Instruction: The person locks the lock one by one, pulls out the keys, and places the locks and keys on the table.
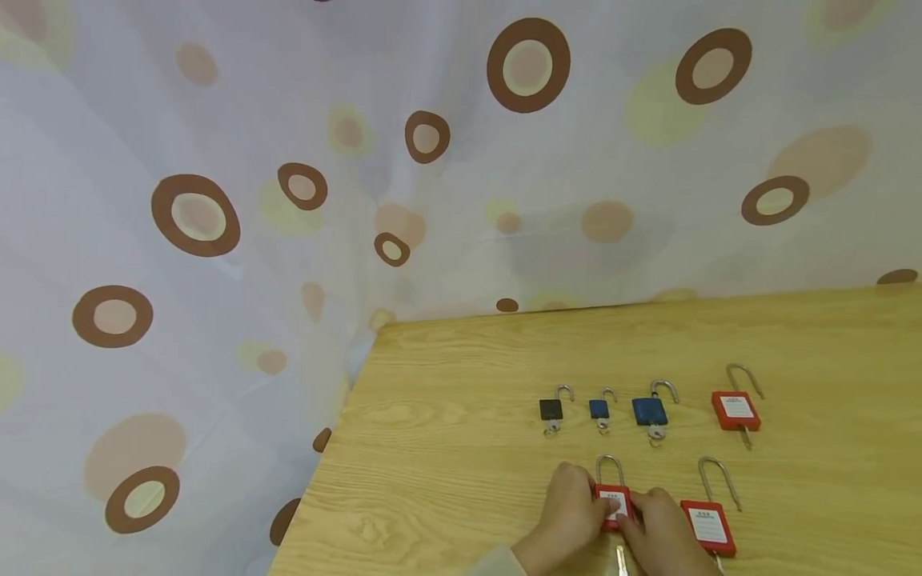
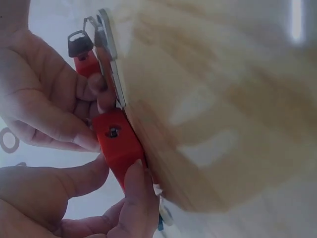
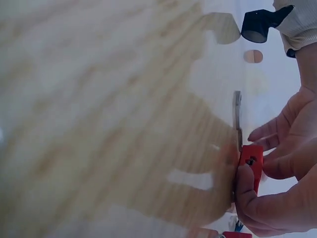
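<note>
Tabletop (image 1: 432, 432) below, both hands (image 1: 565, 512) (image 1: 661, 534) pinch a red padlock (image 1: 611, 498), thumbs (image 1: 634, 536) seemingly uppermost

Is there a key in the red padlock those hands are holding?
No, the left wrist view shows the keyhole of the held red padlock bare, and a key lies outside it on the table.

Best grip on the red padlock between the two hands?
I'd pinch the red padlock by its body's side edges, from left and right: the shackle points away and the keyhole is in the near end, so both should stay clear.
</note>
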{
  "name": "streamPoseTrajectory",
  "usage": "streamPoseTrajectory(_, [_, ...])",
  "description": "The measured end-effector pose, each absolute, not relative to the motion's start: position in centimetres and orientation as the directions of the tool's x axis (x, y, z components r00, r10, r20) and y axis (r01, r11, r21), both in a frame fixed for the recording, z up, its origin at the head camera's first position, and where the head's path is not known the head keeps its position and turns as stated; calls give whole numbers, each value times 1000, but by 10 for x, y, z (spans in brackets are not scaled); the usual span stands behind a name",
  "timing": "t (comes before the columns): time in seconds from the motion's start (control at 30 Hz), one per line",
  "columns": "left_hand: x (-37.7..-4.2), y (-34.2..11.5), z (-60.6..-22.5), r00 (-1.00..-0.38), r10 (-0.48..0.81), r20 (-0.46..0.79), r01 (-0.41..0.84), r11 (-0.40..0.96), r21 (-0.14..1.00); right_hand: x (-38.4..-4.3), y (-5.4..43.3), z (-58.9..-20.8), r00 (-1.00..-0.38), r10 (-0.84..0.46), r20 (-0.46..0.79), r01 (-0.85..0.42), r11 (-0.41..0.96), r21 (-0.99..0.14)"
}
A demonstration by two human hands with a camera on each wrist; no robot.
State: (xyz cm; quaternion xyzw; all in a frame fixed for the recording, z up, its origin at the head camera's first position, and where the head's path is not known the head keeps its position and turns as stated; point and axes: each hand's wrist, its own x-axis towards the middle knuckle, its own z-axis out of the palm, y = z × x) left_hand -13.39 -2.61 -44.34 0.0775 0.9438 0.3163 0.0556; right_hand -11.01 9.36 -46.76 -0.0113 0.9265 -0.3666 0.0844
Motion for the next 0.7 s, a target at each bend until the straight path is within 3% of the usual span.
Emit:
streamPoseTrajectory(0.23, [-145,-33,-431,-967,237,-91,145,809,569,-110,119,-451,-986,-48,-163,84,695,-714])
streamPoseTrajectory(0.4, [-139,-21,-410,-953,288,-89,161,737,656,-114,160,-432,-996,14,-87,67,760,-647])
streamPoseTrajectory(0.53, [-133,-6,-406,-934,304,-189,83,697,712,-114,179,-439,-982,19,-189,132,783,-608])
streamPoseTrajectory(0.7, [-129,10,-414,-896,338,-288,63,738,671,-109,184,-457,-965,-1,-262,160,790,-592])
